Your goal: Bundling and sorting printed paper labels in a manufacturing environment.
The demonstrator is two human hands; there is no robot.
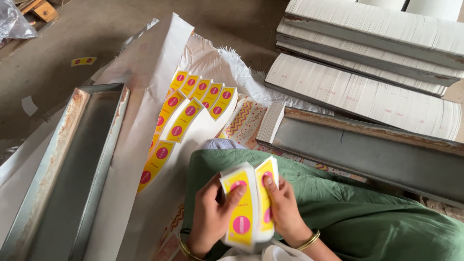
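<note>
Both hands hold one thick stack of curved yellow paper cutouts with pink dots [247, 205], over my lap in green cloth [348, 208]. My left hand [211, 212] grips the stack's left side, thumb across the top sheet. My right hand [282, 205] clasps the right side, splitting the stack into two bundles. More stacks of the same yellow cutouts [193, 108] lie fanned out in rows on white sheeting [145, 72] just ahead of my knees.
An empty rusty metal trough [72, 164] lies at left. A second metal trough [367, 150] lies at right, and behind it long rows of white cutout stacks [362, 94] rest in more troughs. One loose yellow cutout [83, 61] sits on the concrete floor.
</note>
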